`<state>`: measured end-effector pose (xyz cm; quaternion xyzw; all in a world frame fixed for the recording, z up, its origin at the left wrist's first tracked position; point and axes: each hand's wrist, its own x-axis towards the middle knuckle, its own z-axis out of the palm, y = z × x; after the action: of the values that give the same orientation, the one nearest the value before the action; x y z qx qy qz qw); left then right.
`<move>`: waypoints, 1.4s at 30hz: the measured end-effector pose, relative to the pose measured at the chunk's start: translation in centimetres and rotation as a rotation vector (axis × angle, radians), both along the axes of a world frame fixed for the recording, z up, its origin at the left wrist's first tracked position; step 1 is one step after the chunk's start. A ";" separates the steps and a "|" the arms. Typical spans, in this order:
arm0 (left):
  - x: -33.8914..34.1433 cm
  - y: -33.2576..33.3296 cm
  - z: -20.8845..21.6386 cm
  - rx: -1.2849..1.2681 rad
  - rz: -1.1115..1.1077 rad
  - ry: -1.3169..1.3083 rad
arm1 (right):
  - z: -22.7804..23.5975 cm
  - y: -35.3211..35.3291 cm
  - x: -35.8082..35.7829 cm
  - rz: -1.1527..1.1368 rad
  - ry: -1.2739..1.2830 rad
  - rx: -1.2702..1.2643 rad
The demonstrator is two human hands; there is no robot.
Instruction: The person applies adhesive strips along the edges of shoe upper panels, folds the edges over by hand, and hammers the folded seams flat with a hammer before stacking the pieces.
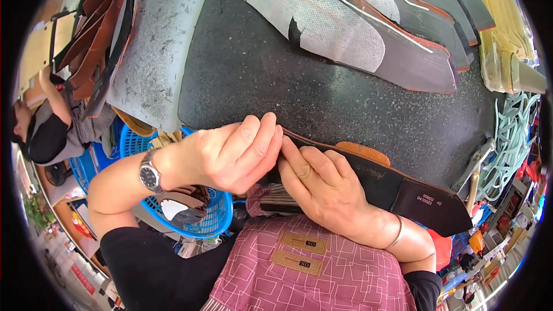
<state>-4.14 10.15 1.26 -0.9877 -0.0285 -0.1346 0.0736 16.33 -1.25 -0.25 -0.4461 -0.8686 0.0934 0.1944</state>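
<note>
My left hand [233, 154], with a watch on its wrist, is closed in a pinch at the left end of a long dark leather piece [377, 189]. Beside it, my right hand [329, 190] has its fingers closed on the same piece, thumb and fingertips at its upper edge. The two sets of fingertips nearly touch, and the bit between them is hidden. The piece lies along the near edge of the black worktop [247, 60], its dark inner face showing at the right. An orange-brown rounded tab [364, 152] sticks out behind it.
Overlapping leather pieces with white fabric patches [340, 37] lie across the far worktop. A grey metal sheet [152, 46] and brown leather parts [95, 40] are at left. Below is a blue basket [216, 216]. Pale green strips [510, 147] and pliers-like handles [475, 167] sit right. A person [49, 129] works far left.
</note>
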 end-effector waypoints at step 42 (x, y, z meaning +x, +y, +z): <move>0.0 0.6 4.0 -0.694 0.159 0.172 | 2.0 1.8 3.6 0.036 0.300 -0.334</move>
<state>-4.17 10.71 5.29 -0.9563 -0.1430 -0.0271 -0.2536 19.94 0.56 1.76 -0.4374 -0.8103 0.3047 0.2435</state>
